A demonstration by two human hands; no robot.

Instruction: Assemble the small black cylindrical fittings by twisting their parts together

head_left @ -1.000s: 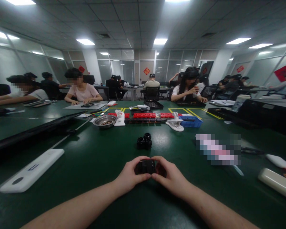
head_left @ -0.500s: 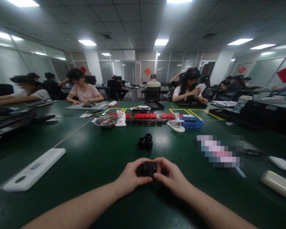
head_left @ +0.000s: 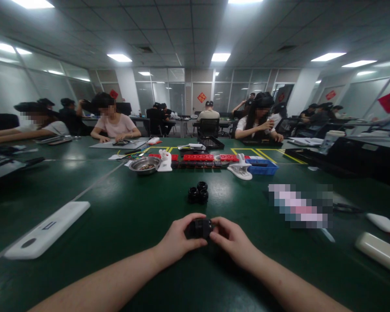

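A small black cylindrical part [head_left: 199, 228] is held just above the green table in front of me; it is too dark to tell its exact kind. My left hand [head_left: 178, 236] closes round its left side, thumb below and fingers above. At its right end, the thumb and fingertips of my right hand [head_left: 232, 238] pinch the rim. Just beyond my hands, a cluster of three glossy black ring-shaped parts [head_left: 199, 193] rests on the table.
Farther back are a metal bowl [head_left: 144, 166] of small pieces, white clamps [head_left: 241, 168], a red strip [head_left: 198, 158] and a blue bin [head_left: 263, 167]. A long white case [head_left: 48, 232] lies left, a cream case [head_left: 380, 253] right. Co-workers sit across the table.
The black part has turned a little between my hands, and my right fingers have shifted along its right end. At the far left, dark items have moved.
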